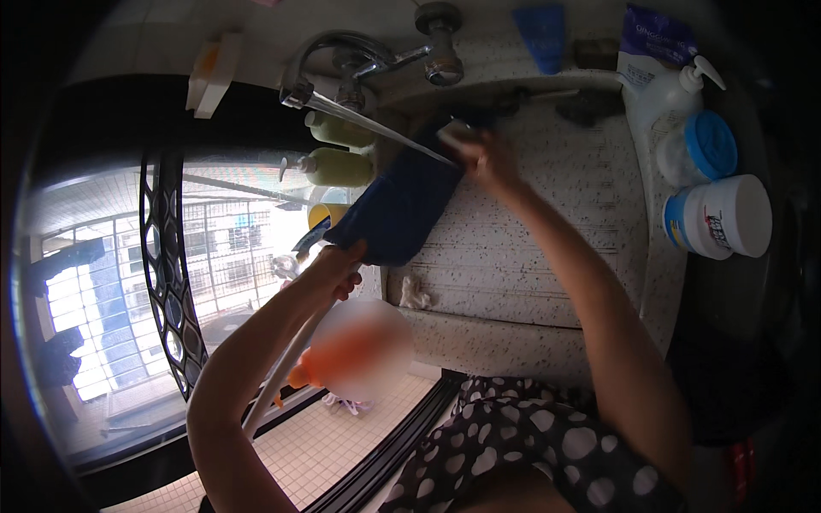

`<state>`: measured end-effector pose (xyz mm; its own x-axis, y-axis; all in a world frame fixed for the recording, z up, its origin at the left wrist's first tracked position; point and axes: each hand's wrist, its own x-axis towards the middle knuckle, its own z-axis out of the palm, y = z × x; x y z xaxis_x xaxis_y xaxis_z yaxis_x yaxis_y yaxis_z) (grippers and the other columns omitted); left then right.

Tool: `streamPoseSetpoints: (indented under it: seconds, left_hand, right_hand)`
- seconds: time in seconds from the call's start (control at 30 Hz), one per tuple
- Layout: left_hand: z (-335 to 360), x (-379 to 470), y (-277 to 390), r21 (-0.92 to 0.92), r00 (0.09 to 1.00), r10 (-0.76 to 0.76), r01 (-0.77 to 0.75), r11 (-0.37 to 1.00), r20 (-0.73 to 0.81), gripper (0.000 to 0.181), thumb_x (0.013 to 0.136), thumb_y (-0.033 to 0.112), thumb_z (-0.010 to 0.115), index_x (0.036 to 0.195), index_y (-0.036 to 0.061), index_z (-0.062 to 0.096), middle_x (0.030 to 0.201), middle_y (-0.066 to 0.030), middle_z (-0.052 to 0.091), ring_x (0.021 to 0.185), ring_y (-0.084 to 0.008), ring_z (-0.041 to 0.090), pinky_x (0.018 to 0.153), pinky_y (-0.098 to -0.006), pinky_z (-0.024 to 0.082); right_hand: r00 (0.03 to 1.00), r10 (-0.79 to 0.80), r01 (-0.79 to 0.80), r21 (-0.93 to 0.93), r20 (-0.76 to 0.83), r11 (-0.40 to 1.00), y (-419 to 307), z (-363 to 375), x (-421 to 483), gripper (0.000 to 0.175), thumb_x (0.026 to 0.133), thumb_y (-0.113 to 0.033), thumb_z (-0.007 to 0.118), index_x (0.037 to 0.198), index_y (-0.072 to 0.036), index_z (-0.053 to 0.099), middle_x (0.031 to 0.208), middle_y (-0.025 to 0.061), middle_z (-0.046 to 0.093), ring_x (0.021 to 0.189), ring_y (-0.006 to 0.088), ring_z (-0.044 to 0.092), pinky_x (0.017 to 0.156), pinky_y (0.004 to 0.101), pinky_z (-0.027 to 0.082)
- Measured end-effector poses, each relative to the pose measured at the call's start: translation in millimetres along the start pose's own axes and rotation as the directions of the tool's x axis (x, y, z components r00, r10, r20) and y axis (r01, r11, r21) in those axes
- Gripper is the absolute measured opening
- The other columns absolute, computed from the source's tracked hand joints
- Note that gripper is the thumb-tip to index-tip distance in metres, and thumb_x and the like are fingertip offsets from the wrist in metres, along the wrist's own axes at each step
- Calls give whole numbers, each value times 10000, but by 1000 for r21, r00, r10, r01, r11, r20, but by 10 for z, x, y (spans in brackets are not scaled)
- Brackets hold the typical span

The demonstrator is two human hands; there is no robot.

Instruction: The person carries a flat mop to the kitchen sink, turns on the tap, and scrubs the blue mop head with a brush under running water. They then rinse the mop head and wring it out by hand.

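A dark blue cloth item [401,205] lies slanted over the left side of a speckled stone washbasin with a ribbed washboard floor [519,269]. My left hand [343,266] grips its near end, thumb on top. Over its far end, my right hand [490,163] is closed around a pale, blurred object [457,136], perhaps a scrubbing brush. Water runs slantwise in a stream [385,131] from the chrome faucet [298,90] onto the cloth beside my right hand. The cloth's far end is dark and hard to make out.
Green bottles [337,168] and a yellow cup [328,215] line the basin's left side. On the right rim stand a white pump bottle [664,96], a blue-lidded jar [710,146] and a white tub [737,217]. A small whitish scrap [415,294] lies near the front edge.
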<state>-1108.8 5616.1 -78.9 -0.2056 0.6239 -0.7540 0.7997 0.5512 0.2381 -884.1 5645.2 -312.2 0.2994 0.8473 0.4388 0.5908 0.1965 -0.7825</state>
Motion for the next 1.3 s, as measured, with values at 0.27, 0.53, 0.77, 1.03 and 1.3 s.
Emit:
streamPoseSetpoints:
  seconds: [0.27,0.53,0.77,1.03,1.3]
  left_hand:
    - [95,97,17,109,1000,3,-6,994,21,403,897,453,422,851,63,512,536,-29,469,332,-74,354,302,-205,309]
    - [-24,-22,70,-39,984,-51,59,998,171,443,898,485,394,845,66,529,485,3,407,367,-60,326,346,-202,285]
    - [-132,-148,-13,-22,964,-132,141,990,231,458,899,501,373,849,73,529,477,11,371,376,-69,294,365,-207,248]
    - [277,-482,57,-74,993,-33,42,996,115,439,908,482,362,828,80,519,481,-4,414,344,-72,344,327,-210,291]
    - [438,-605,-107,-45,984,-147,153,987,104,406,910,453,382,827,76,509,468,-23,449,309,-81,356,293,-219,311]
  right_hand:
    - [868,460,-480,84,187,873,-160,-89,213,315,886,-289,483,1056,-33,551,715,132,600,706,188,590,623,359,489]
    - [969,246,-243,253,24,936,-180,130,22,281,835,-121,536,1100,-30,553,950,182,602,776,223,607,695,348,510]
    - [989,144,-147,-185,-26,972,65,-30,108,193,810,-210,576,924,-69,643,902,174,609,795,306,575,815,414,425]
    - [997,22,-5,-210,77,978,538,27,130,262,823,-244,569,999,-54,610,920,200,603,801,271,597,693,385,490]
    - [981,192,-194,-104,-28,975,376,-321,308,207,822,-220,555,760,-26,590,622,170,563,577,276,581,546,379,427]
